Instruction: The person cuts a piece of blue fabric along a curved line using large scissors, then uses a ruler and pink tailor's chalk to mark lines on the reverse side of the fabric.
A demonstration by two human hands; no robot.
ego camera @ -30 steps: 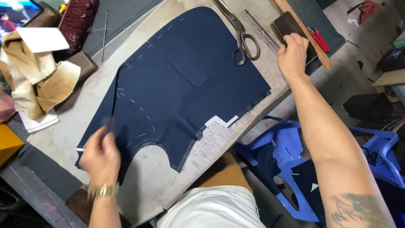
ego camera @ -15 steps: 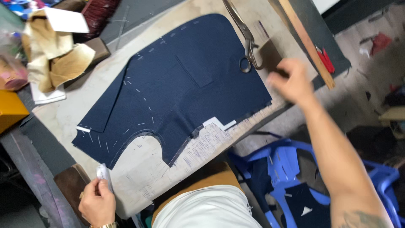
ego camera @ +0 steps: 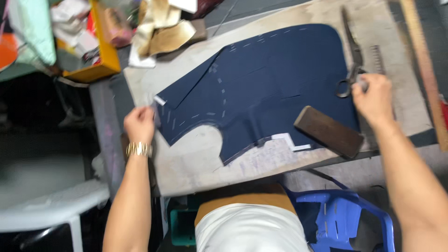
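At table edge | left hand [ego camera: 139, 123] pinches navy cloth [ego camera: 270, 88] | right hand [ego camera: 372, 99] grips scissors [ego camera: 351, 56]

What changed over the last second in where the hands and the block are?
The right hand left the far edge of the table, carried the brown block over and set it on the navy cloth; it now reaches the scissors' handles. The left hand came off the cloth, drew back, and now touches its near corner. The cloth, scissors and wooden ruler lie where they did.
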